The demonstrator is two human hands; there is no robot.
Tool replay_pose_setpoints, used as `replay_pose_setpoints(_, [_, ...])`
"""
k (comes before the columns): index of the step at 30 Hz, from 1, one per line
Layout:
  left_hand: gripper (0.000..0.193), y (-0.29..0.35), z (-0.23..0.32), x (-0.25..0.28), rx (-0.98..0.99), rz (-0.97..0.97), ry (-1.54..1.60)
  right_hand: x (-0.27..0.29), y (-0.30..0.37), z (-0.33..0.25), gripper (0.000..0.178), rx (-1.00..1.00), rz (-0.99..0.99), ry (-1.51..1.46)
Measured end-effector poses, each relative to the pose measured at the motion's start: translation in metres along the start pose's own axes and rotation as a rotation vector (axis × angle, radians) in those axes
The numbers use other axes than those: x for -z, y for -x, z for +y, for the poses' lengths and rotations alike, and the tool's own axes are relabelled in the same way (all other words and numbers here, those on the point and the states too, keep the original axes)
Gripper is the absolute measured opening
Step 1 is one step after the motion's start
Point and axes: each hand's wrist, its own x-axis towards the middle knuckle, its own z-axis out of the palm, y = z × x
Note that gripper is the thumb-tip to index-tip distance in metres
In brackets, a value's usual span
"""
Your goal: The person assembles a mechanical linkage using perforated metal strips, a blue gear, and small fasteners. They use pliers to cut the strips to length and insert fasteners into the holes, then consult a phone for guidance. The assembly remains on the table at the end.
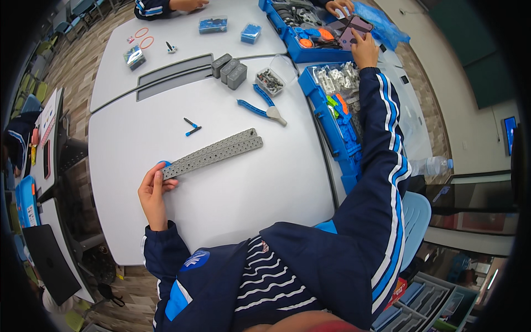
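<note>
While the left fingers [158,180] pinch one end, a grey beam slants away to the right

Because the left thumb presses on top with the other fingers beneath, the grip is closed around the near end of the perforated grey beam [213,154], just above the surface [249,193] or resting on it; I cannot tell which. Its long axis runs from these fingers rightward and slightly away from the person, with a dark pin [253,132] at the far end. A blue round piece [165,164] sits right beside the fingers.

Beyond them and a little right lies a small blue-and-black part [192,128]. Farther out, past the beam's tip, blue-handled pliers [262,108] lie in front of a clear box of small parts [270,82] and grey blocks [229,71]. Well to the right stands a blue case [347,170].

The right fingers [357,37], partly curled, are at a mauve phone-like object [359,25]; whether they grip it, I cannot tell.
</note>
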Motion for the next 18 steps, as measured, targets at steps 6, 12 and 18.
replay_pose_setpoints(6, [0.031,0.001,0.0015,-0.0016,-0.001,0.006,0.0,-0.0016,0.0001,0.0028,0.054,-0.022,-0.009,-0.012])
replay_pose_setpoints(12, [0.031,0.0001,0.002,-0.0011,0.009,0.005,-0.01,0.0008,-0.0016,0.0003,0.054,-0.039,-0.045,-0.013])
replay_pose_setpoints(18, [0.03,0.0006,0.0045,-0.0028,0.01,0.008,-0.016,0.0038,-0.0009,0.0032,0.054,-0.062,-0.056,-0.013])
